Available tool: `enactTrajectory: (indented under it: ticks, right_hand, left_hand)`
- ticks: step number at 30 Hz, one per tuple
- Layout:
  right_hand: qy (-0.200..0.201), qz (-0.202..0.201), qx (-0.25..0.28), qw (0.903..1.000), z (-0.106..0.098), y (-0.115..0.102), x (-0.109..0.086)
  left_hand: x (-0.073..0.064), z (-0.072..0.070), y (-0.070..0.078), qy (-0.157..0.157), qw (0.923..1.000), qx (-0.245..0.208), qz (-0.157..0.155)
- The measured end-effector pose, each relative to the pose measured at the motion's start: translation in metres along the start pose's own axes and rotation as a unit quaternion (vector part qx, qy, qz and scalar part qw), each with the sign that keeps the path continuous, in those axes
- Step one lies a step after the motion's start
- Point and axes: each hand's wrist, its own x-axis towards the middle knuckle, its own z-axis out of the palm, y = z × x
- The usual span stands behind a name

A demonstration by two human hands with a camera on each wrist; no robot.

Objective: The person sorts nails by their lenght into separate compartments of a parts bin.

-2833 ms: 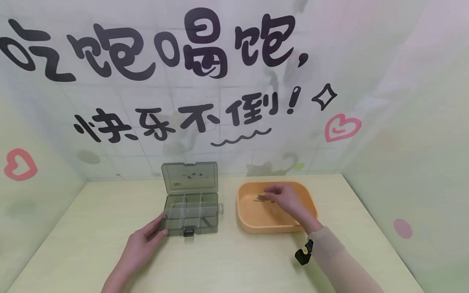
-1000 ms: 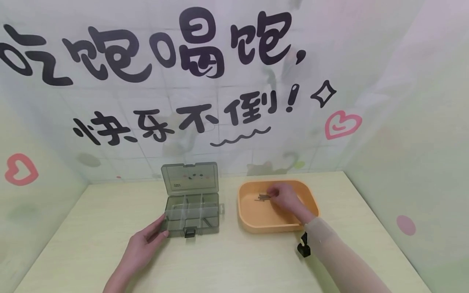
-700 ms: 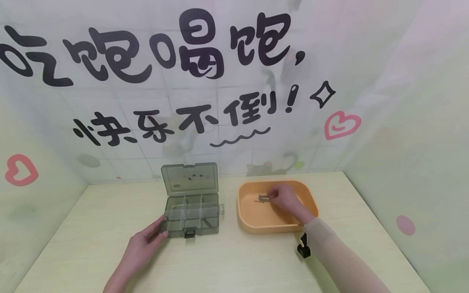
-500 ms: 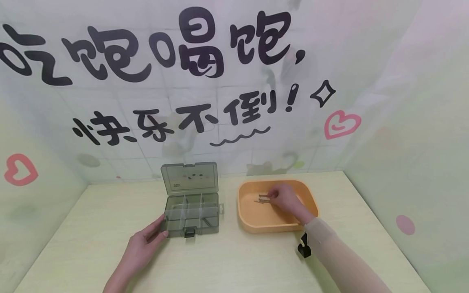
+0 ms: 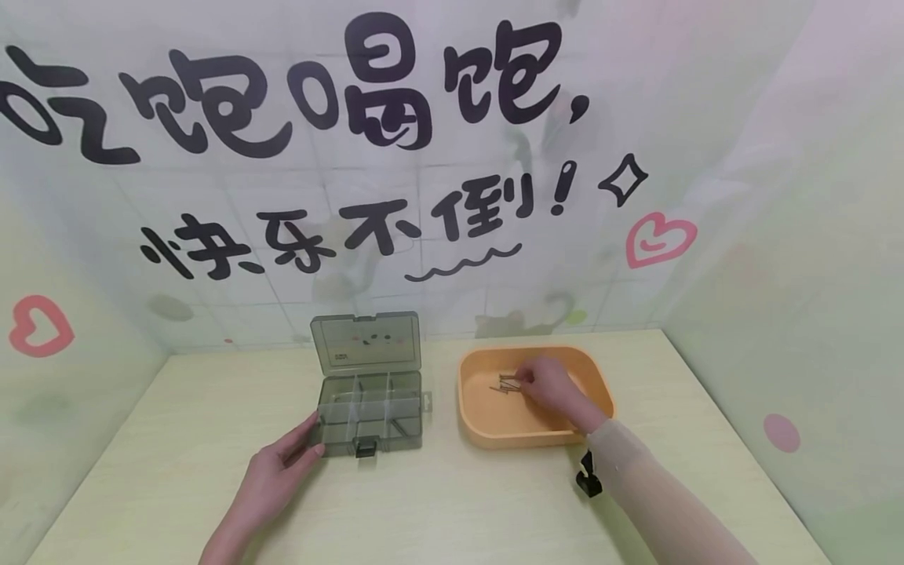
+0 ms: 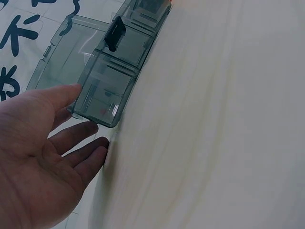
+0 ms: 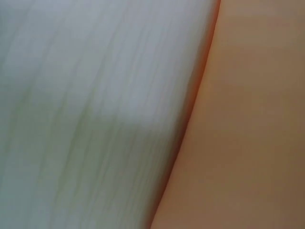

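Observation:
A smoky grey compartment box [image 5: 402, 445] stands with its lid [image 5: 366, 345] raised, left of an orange tray [image 5: 487, 416]. My left hand [image 5: 271, 475] holds the box's near left corner, thumb at the front and fingers along the side; the left wrist view shows the thumb touching the plastic. Several thin metal pieces, like nails or screws [image 5: 504, 385], lie in the tray. Over them my right hand [image 5: 551, 384] reaches with bent fingers, its tips among the pieces. Whether they pinch one is hidden. Thin dark pieces [image 5: 399, 428] sit in some compartments.
Both containers stand on a pale wooden table [image 5: 438, 510] near the back wall. Printed cloth walls [image 5: 777, 314] rise behind and at both sides. A small black device [image 5: 588, 479] hangs at my right wrist. The right wrist view shows only table and the tray's side.
My right hand has lowered further into the tray, and its fingertips have shifted the thin metal pieces slightly apart. The left hand stays at the box corner.

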Motion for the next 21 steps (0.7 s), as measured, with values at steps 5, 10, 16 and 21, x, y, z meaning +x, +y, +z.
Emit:
enactTrajectory:
  ticks: [5, 10, 16, 21]
  right_hand:
    - [-0.001, 0.001, -0.002, 1.0000, 0.0011, 0.0015, 0.0007]
    - [0.003, -0.006, -0.003, 1.0000, -0.0008, 0.0004, 0.0002]
    - [-0.007, -0.020, -0.011, 0.9997, -0.0012, -0.0015, -0.0005]
    - [-0.011, -0.046, -0.018, 0.9987, 0.0010, -0.0014, -0.0015]
  left_hand:
    - [-0.0004, 0.0007, -0.0002, 0.001, 1.0000, -0.002, 0.002]
    - [-0.0001, 0.0005, -0.0006, 0.001, 1.0000, -0.001, 0.000]
    - [0.0010, 0.0008, -0.0019, 0.000, 1.0000, -0.002, 0.004]
    - [0.0010, 0.0012, -0.0029, 0.001, 1.0000, -0.002, 0.005]
